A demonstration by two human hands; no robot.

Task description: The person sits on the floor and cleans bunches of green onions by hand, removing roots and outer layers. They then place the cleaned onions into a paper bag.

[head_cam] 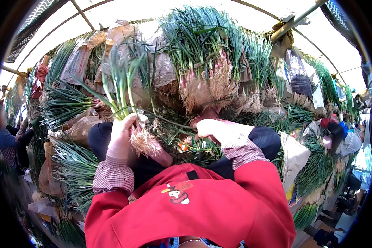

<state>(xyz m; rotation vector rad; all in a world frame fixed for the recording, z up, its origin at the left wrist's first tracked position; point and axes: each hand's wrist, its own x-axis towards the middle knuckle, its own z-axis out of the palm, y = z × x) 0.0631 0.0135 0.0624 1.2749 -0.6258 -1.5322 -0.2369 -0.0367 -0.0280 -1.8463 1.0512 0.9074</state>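
My left hand (127, 124) grips a small bunch of spring onions (119, 96) near the base, with the green leaves upright. Their pale, stringy roots (144, 142) hang below my fingers. One long narrow leaf (166, 119) stretches from the bunch across to my right hand (206, 128). The fingers of that hand curl downward and are partly hidden, so whether they pinch the leaf cannot be told. Loose green leaves (204, 152) lie between my knees, around a small orange-and-white item (184, 145).
Ahead, a large stack of spring onions (201, 52) has its roots facing me. More bunches (76, 170) lie at my left and others (316, 164) at my right. Woven sacks (77, 62) cover parts of the heap. A person (11, 139) is at far left. A pole (297, 20) slants overhead.
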